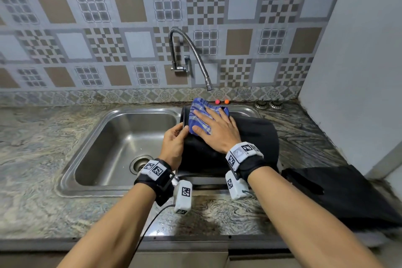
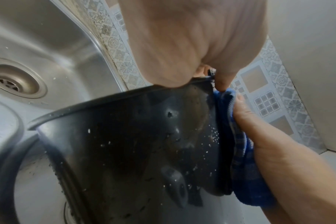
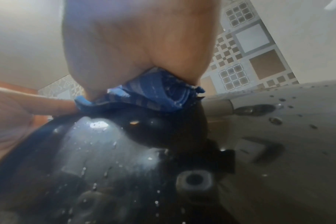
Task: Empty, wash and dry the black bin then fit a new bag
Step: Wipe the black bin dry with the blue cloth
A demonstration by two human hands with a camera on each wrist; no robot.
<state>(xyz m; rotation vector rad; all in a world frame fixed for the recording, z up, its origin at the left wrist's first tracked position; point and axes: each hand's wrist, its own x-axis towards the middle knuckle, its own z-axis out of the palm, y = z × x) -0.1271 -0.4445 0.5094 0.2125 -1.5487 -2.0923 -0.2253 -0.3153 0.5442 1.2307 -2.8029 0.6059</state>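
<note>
1. We saw the black bin (image 1: 256, 137) lying on its side on the right part of the steel sink (image 1: 121, 137), on the drainboard, its open rim facing left toward the basin.
2. Our left hand (image 1: 174, 143) gripped the bin's rim, fingers curled over the edge and thumb on the outside; the left wrist view showed that same hand (image 2: 182, 45) pinching the rim from above.
3. Our right hand (image 1: 217, 130) lay flat with fingers spread, pressing a blue checked cloth (image 1: 200, 115) onto the bin's upper side near the rim.
4. In the left wrist view the cloth (image 2: 240, 144) sat between the right palm and the bin's outer wall (image 2: 125, 151), and water droplets speckled the inside of the bin.
5. The right wrist view showed droplets on the bin's glossy outer surface (image 3: 105, 151), with the cloth (image 3: 153, 94) bunched under the palm.
6. A folded black bag (image 1: 339, 193) lay on the marbled counter (image 1: 43, 148) to the right of the sink, apart from the bin.
7. The flexible tap (image 1: 191, 54) hung from the tiled wall above the bin, and we saw no water running from it.
8. Two small round objects, pink and orange (image 1: 221, 101), sat at the back edge behind the cloth.
</note>
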